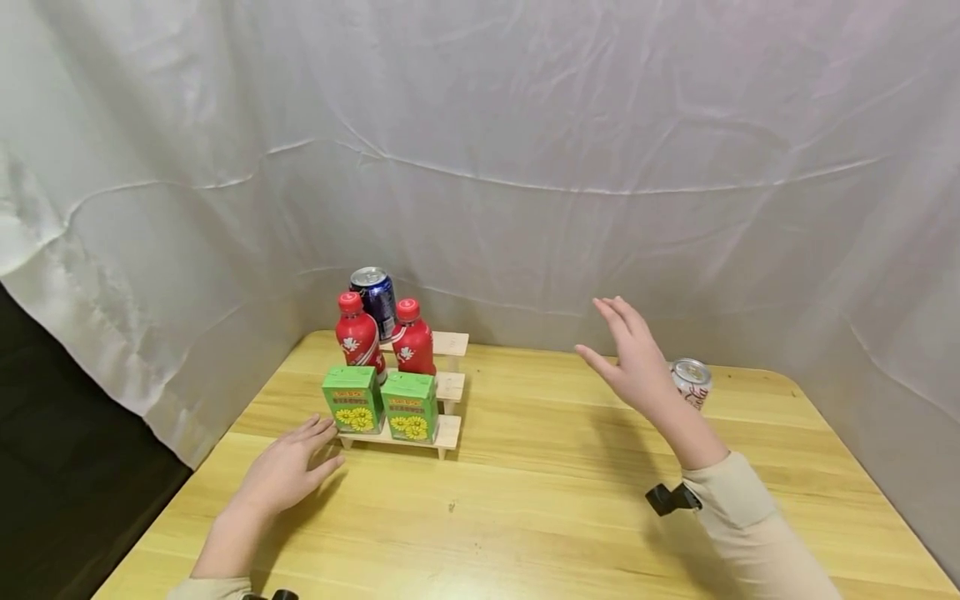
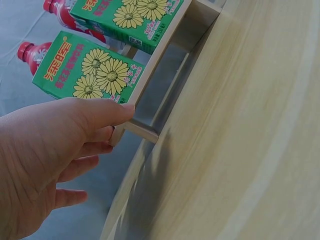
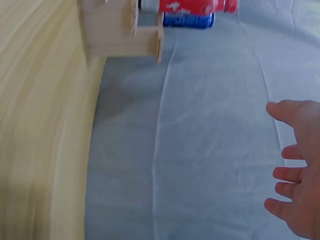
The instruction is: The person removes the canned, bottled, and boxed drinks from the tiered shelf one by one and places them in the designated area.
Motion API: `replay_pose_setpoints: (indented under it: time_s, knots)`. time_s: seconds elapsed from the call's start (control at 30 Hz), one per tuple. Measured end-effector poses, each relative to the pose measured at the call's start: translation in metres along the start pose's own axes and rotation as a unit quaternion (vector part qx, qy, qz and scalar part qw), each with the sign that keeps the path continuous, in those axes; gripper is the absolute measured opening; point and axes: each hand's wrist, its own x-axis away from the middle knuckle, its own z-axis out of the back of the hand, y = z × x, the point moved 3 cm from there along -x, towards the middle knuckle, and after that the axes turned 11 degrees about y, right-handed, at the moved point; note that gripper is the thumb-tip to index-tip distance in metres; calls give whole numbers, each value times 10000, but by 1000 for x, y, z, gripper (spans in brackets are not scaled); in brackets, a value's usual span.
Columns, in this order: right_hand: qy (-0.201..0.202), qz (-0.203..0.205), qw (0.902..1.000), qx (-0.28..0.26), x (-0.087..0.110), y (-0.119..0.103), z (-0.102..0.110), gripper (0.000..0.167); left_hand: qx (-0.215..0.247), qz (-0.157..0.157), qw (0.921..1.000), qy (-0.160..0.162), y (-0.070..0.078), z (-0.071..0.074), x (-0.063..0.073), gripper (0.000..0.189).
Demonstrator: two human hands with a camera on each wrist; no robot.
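A light wooden stand with three steps stands on the table's left half. Two green drink cartons, a left one and a right one, occupy its lowest step. Behind them are two red bottles, left and right; a dark blue can tops the stand. My left hand is at the stand's front left corner, fingers loosely extended; whether the thumb touches the wood I cannot tell. Raised above the table, my right hand holds nothing, its fingers spread.
A white cola can stands at the back right, partly hidden behind my right wrist. Pale cloth hangs behind and beside the wooden table. Dark fabric shows at the far left.
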Motion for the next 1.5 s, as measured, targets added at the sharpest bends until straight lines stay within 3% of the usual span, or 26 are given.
replay_pose_setpoints:
  time_s: [0.23, 0.4, 0.87, 1.5]
  knots:
    - [94, 556, 9983, -114, -18, -31, -17, 70, 1, -8, 10000, 3, -1, -3, 0, 56]
    - [-16, 732, 9970, -237, -28, -49, -32, 69, 1, -26, 10000, 51, -2, -2, -1, 56]
    - [-531, 566, 9961, -416, -47, -79, -77, 70, 22, 46, 10000, -27, -2, -1, 1, 55]
    - [-884, 226, 9932, -719, -87, -107, -118, 68, 72, 100, 9999, -20, -1, -1, 2, 56]
